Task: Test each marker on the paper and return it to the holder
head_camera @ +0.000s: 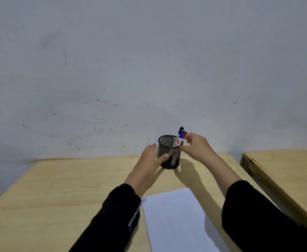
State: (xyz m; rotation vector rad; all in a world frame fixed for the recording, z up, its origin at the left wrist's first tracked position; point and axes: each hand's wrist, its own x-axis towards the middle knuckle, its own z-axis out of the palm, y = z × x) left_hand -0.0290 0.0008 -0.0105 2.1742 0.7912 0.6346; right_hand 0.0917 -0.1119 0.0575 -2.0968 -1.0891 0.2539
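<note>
Left hand [150, 157] wraps the mesh holder [165, 144] on the table [58, 188]; right hand [198, 148] curls by the markers [180, 136], grip unclear.

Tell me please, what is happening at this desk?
A person's left hand grips the black mesh holder on the wooden table. The right hand is at the tops of the three markers standing in it; a grip is not clear. The white paper lies nearer, with small strokes at one corner.

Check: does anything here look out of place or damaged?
Nothing looks damaged or spilled. The white paper sheet lies askew on the wooden table, and the capped markers lean right inside the upright black mesh holder.
</note>
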